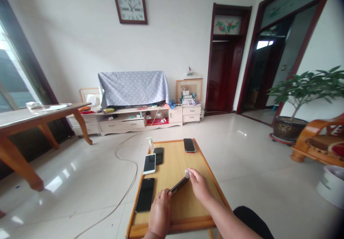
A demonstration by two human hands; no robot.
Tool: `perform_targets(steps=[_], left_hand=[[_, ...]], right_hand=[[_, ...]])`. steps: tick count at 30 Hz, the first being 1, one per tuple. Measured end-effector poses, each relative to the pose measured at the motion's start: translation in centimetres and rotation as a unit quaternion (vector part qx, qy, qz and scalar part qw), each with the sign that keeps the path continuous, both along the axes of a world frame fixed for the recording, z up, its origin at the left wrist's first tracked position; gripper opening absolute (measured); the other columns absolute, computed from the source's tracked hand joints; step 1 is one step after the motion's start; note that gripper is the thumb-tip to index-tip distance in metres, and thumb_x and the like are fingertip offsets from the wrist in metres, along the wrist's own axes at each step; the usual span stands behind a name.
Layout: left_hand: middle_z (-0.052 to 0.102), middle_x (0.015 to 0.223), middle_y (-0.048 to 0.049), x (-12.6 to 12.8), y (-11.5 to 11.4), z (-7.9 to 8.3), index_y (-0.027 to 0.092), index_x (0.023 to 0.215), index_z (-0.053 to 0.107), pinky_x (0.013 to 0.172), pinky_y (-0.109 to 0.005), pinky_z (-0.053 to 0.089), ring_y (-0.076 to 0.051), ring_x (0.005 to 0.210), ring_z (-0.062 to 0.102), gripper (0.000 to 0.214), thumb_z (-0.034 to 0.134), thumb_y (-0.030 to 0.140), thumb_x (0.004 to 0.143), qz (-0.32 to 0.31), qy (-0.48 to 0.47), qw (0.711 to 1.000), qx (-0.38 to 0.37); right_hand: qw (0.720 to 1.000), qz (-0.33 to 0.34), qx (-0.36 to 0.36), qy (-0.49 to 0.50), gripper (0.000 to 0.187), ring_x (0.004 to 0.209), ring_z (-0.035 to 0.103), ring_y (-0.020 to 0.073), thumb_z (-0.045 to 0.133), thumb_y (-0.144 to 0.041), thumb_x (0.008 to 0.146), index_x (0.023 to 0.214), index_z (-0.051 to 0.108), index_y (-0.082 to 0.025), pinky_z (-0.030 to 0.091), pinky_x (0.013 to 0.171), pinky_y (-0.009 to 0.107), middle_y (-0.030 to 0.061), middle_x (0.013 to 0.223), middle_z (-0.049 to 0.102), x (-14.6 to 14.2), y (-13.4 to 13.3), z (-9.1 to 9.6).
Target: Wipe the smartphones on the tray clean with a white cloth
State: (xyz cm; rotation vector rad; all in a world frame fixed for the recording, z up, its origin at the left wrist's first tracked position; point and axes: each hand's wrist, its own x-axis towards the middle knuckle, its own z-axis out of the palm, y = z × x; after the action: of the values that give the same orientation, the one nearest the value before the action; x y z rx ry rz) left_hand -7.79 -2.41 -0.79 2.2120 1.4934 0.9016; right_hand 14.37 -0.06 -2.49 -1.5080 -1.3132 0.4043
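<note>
A dark smartphone (179, 186), seen nearly edge-on, is tilted above the small wooden table (174, 160). My left hand (160, 208) is closed around its near end. At the far end, my right hand (199, 184) pinches a small crumpled white piece, perhaps tissue (187, 173), against the phone's edge or corner. Left of my left hand lies a large black phone (145, 195). Beyond it rest a white-framed phone (149, 163) and a dark phone (158, 156). A phone with a red edge (189, 145) lies at the far right corner.
A clear pump bottle (151, 144) stands at the table's far left corner. A cable (134, 174) runs over the floor on the left. Farther off are a long wooden table (45, 115), a low cabinet (122, 125), a potted plant (288, 128) and a white bucket (331, 185).
</note>
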Motion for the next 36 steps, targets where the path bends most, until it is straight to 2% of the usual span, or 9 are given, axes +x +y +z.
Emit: perform_targets(steps=[3, 6, 12, 14, 19, 22, 26, 32, 36], left_hand=[[0.071, 0.104, -0.0055, -0.2, 0.1, -0.1, 0.025, 0.112, 0.058, 0.087, -0.029, 0.050, -0.018, 0.098, 0.067, 0.032, 0.031, 0.037, 0.100, 0.023, -0.035, 0.999, -0.027], [0.065, 0.124, -0.0091, -0.2, 0.4, -0.6, 0.021, 0.131, 0.049, 0.098, -0.029, 0.047, -0.018, 0.116, 0.062, 0.038, 0.035, 0.033, 0.097, 0.030, -0.045, 0.998, -0.023], [0.048, 0.143, -0.0144, 0.2, 1.1, -1.9, 0.015, 0.150, 0.028, 0.104, -0.028, 0.042, -0.021, 0.126, 0.054, 0.070, 0.051, 0.025, 0.084, 0.020, 0.039, 0.998, -0.043], [0.048, 0.143, -0.0148, 0.2, 1.3, -1.9, 0.016, 0.150, 0.029, 0.105, -0.029, 0.041, -0.023, 0.126, 0.053, 0.074, 0.054, 0.027, 0.081, 0.029, 0.071, 0.996, -0.050], [0.054, 0.135, -0.0148, 0.3, 1.1, -1.1, 0.016, 0.141, 0.045, 0.105, -0.036, 0.035, -0.028, 0.124, 0.050, 0.069, 0.060, 0.038, 0.078, 0.068, 0.133, 0.988, -0.027], [0.056, 0.130, -0.0132, 0.6, 0.8, -0.2, 0.019, 0.133, 0.053, 0.100, -0.037, 0.036, -0.029, 0.120, 0.050, 0.064, 0.061, 0.047, 0.077, 0.079, 0.161, 0.983, -0.032], [0.058, 0.120, -0.0114, 1.2, 0.6, 1.1, 0.021, 0.126, 0.058, 0.094, -0.037, 0.035, -0.029, 0.115, 0.049, 0.058, 0.060, 0.054, 0.078, 0.079, 0.193, 0.977, -0.053], [0.057, 0.115, -0.0103, 1.6, 0.7, 2.1, 0.022, 0.120, 0.060, 0.092, -0.038, 0.035, -0.029, 0.112, 0.049, 0.053, 0.055, 0.058, 0.081, 0.062, 0.209, 0.974, -0.059], [0.057, 0.118, -0.0110, 1.5, 0.6, 2.0, 0.022, 0.126, 0.058, 0.094, -0.038, 0.035, -0.029, 0.114, 0.049, 0.056, 0.055, 0.057, 0.082, 0.066, 0.213, 0.973, -0.066]], right_hand=[[0.998, 0.022, 0.001, 0.052, 0.050, 0.106, 0.068, 0.0270, 0.039, -0.057, 0.096, 0.116, 0.067, -0.021, 0.053, 0.094, 0.040, 0.0119, 0.113, 0.072, -0.1, 0.7, -0.6], [0.999, -0.002, 0.009, 0.041, 0.048, 0.101, 0.069, 0.0273, 0.042, -0.058, 0.093, 0.109, 0.068, -0.022, 0.055, 0.089, 0.039, 0.0113, 0.108, 0.074, -0.4, 1.2, -0.8], [0.999, -0.037, 0.008, -0.034, 0.038, 0.099, 0.070, 0.0280, 0.043, -0.045, 0.092, 0.110, 0.069, -0.024, 0.055, 0.086, 0.041, 0.0095, 0.107, 0.074, -0.4, 2.5, -1.7], [0.997, -0.037, -0.002, -0.062, 0.037, 0.099, 0.070, 0.0276, 0.042, -0.041, 0.092, 0.112, 0.068, -0.024, 0.055, 0.086, 0.041, 0.0091, 0.108, 0.074, -0.3, 2.6, -2.1], [0.989, -0.045, 0.009, -0.142, 0.035, 0.103, 0.066, 0.0264, 0.039, -0.033, 0.093, 0.107, 0.069, -0.023, 0.052, 0.090, 0.039, 0.0109, 0.111, 0.071, 0.1, 1.9, -2.5], [0.975, -0.036, -0.003, -0.221, 0.035, 0.111, 0.061, 0.0268, 0.039, -0.028, 0.094, 0.108, 0.071, -0.023, 0.047, 0.096, 0.041, 0.0108, 0.120, 0.067, -0.2, 0.5, -2.2], [0.950, -0.003, -0.063, -0.306, 0.037, 0.118, 0.055, 0.0282, 0.040, -0.025, 0.094, 0.117, 0.069, -0.025, 0.042, 0.099, 0.043, 0.0079, 0.129, 0.064, -1.3, -1.4, -1.0], [0.939, 0.017, -0.085, -0.331, 0.044, 0.131, 0.047, 0.0287, 0.034, -0.034, 0.100, 0.132, 0.061, -0.022, 0.035, 0.108, 0.045, 0.0098, 0.140, 0.057, -1.6, -1.9, -0.4], [0.935, 0.056, -0.090, -0.340, 0.049, 0.140, 0.039, 0.0285, 0.031, -0.035, 0.101, 0.141, 0.052, -0.018, 0.021, 0.118, 0.052, 0.0120, 0.148, 0.049, -2.3, -2.2, -0.8]])
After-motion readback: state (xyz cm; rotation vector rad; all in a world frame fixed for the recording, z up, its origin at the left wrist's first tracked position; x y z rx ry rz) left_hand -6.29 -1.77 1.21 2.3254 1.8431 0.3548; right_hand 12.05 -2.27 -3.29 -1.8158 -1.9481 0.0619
